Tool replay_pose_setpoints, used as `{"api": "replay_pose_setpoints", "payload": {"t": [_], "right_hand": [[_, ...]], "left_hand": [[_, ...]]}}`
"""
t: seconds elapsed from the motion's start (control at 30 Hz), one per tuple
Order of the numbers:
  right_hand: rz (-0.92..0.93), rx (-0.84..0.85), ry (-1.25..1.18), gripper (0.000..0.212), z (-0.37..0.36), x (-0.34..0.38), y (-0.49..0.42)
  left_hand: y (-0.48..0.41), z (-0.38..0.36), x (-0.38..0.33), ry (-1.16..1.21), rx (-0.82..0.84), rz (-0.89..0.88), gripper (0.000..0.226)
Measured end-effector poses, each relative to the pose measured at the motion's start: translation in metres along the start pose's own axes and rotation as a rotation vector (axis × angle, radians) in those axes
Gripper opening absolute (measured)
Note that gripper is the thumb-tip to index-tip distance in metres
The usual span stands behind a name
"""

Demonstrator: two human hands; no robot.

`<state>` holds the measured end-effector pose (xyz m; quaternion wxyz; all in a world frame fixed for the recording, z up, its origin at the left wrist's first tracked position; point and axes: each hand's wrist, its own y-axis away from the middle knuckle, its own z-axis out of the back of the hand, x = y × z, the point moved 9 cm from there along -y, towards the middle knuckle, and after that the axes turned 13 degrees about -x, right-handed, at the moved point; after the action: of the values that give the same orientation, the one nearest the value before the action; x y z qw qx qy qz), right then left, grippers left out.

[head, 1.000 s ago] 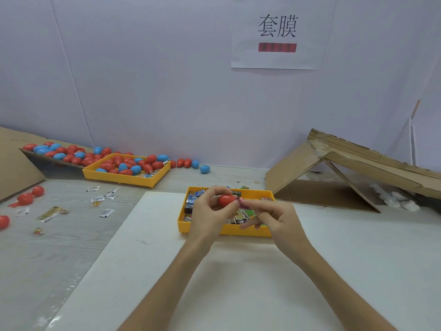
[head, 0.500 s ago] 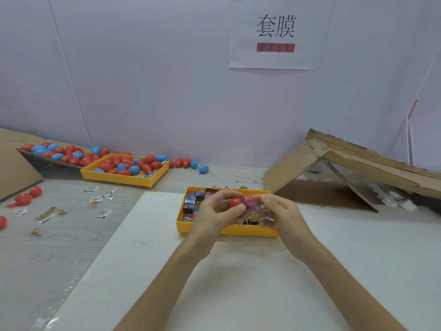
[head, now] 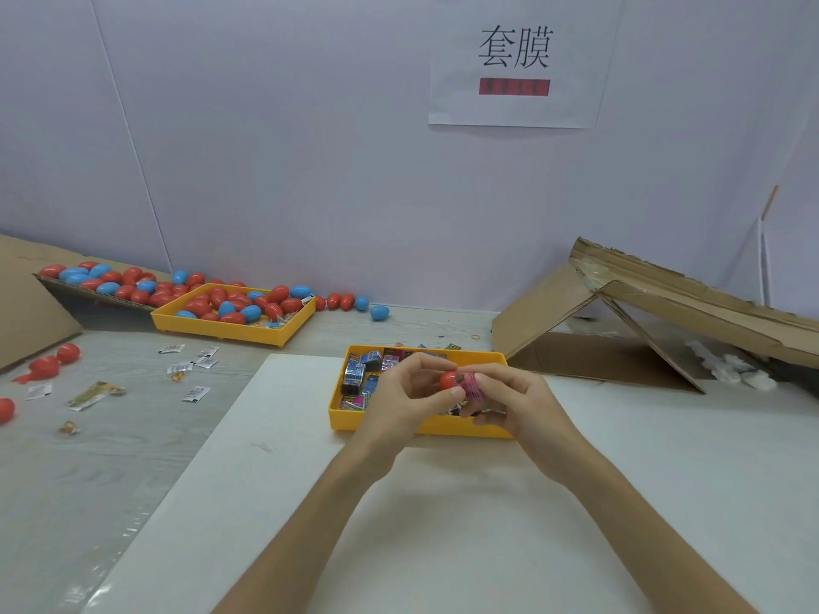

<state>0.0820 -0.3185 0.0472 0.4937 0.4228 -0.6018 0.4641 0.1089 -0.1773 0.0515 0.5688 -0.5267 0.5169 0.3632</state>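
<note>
Where the bottom edge cuts off both arms, they lie over a white sheet on the grey table and meet above the near yellow tray. The left grip pinches a red egg between thumb and curled fingers. Only the egg's left end shows. The right grip is curled round a pink film sleeve that sits over the egg's right end. Fingers cover it, so how far the sleeve reaches along the egg cannot be told. Egg and sleeve are held in the air just above the tray.

The hands hide the tray's right half. Its left half holds small printed packs, blue and pink, with print too small to read.

Farther left on the table lie flat packets and loose red eggs, one of them cut by the left edge. Beyond these stands a far yellow tray heaped with red and blue eggs, and a cardboard ramp beside it carries more. A single blue egg rests near the foot of the wall.

To the right a collapsed cardboard box half hides some white scraps. On the wall hangs a paper sign with two large characters and a red bar whose print is blurred.
</note>
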Motion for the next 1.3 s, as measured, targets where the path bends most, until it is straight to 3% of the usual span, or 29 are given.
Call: {"api": "replay_pose_setpoints", "payload": {"t": [0.2, 0.4, 0.67, 1.0, 1.3], "right_hand": [[0.032, -0.016, -0.020, 0.026, 0.003, 0.005, 0.001], [0.065, -0.004, 0.014, 0.020, 0.003, 0.005, 0.001], [0.093, -0.019, 0.043, 0.016, 0.004, 0.002, -0.001], [0.193, 0.004, 0.110, 0.015, -0.001, 0.013, 0.004], [0.235, -0.027, 0.130, 0.019, 0.003, 0.017, 0.003]], "left_hand": [[0.000, 0.000, 0.001, -0.009, 0.018, -0.016, 0.029], [-0.001, 0.003, 0.002, 0.035, -0.037, 0.009, 0.014], [-0.003, 0.005, 0.003, -0.085, -0.031, -0.013, 0.014], [0.001, 0.003, 0.011, 0.052, 0.015, 0.113, 0.016], [0.002, 0.001, 0.007, 0.040, 0.019, 0.091, 0.021]]}}
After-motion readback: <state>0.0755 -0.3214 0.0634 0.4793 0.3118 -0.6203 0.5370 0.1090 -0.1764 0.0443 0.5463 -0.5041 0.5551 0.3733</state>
